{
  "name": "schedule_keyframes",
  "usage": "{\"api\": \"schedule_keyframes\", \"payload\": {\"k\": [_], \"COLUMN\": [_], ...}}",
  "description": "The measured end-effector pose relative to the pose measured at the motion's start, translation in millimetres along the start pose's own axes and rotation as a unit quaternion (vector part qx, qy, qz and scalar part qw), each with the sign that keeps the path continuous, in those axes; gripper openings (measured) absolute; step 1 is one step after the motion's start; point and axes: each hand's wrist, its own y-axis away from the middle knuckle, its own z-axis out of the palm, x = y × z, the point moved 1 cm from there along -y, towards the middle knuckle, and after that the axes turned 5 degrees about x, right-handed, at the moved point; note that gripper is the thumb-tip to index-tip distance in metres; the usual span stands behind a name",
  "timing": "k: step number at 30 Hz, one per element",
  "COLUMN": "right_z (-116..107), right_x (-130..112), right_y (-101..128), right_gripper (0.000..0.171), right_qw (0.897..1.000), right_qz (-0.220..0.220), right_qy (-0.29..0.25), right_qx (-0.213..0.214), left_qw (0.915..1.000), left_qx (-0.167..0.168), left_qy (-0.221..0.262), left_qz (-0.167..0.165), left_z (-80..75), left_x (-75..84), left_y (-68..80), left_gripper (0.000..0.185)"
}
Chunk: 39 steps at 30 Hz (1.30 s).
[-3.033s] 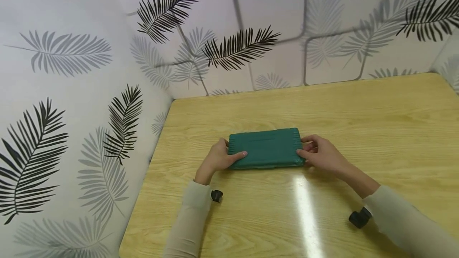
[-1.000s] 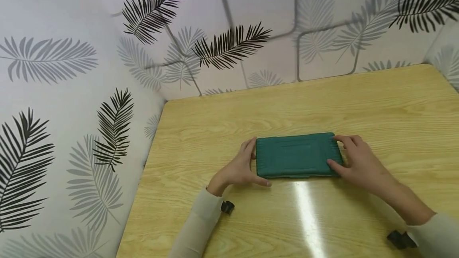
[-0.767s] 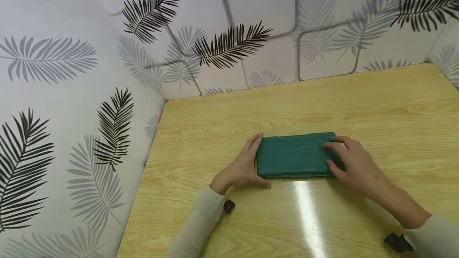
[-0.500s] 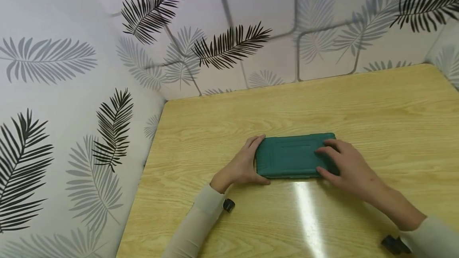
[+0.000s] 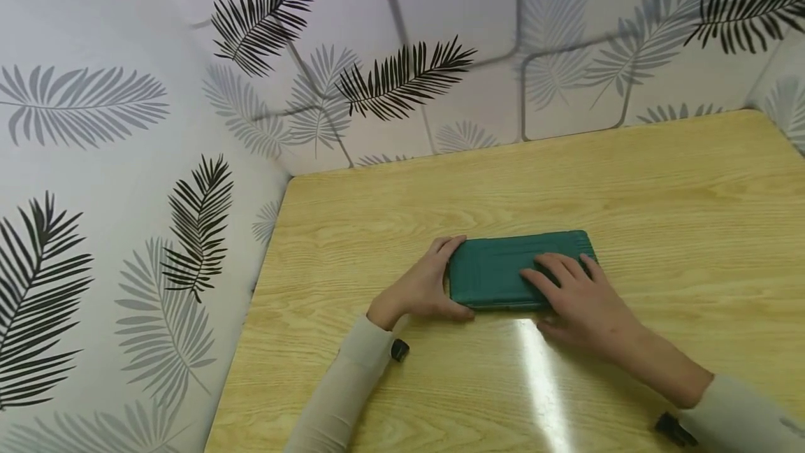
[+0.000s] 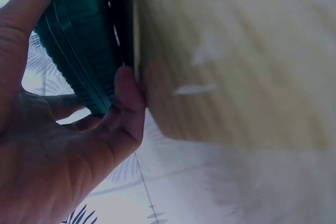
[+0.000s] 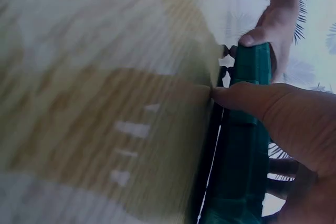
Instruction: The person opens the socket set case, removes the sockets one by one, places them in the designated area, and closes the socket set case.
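Observation:
A flat dark green plastic case lies shut on the wooden table. My left hand grips its left end, fingers curled over the far corner and thumb against the front edge. My right hand lies on the right half of the lid with straight, spread fingers, its thumb low by the front edge. In the left wrist view the case sits in the left palm, with the thumb at its edge. The right wrist view shows the case edge-on, with the right thumb at its front seam.
Walls papered with a leaf pattern close in the table on the left and at the back. Bare wood stretches to the right of the case and in front of it. Small black wrist cameras hang under both sleeves.
The right hand has slid from the case's right end leftwards onto the lid. The left hand has closed tighter on the left end. The case sits further right than 3 s ago.

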Motion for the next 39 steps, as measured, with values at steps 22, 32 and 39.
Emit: {"api": "schedule_keyframes", "payload": {"k": [22,32,39], "right_z": [5,3,1], "right_x": [-18,-27,-27], "right_y": [-7,-8,-4], "right_gripper": [0.052,0.040,0.051], "right_qw": [0.977,0.972,0.980], "right_qz": [-0.109,-0.100,-0.095], "right_qy": [0.183,0.214,0.175], "right_qx": [0.036,0.010,-0.024], "left_qw": [0.9993,0.9991,0.9985], "left_qx": [-0.021,-0.022,-0.005], "left_qy": [-0.028,-0.029,-0.052], "left_qz": [-0.016,-0.022,-0.018], "left_z": [-0.3,2.5,6.6], "left_x": [11.1,12.9,16.2], "left_y": [-1.3,-0.4,0.3], "left_gripper": [0.129,0.128,0.128]}}
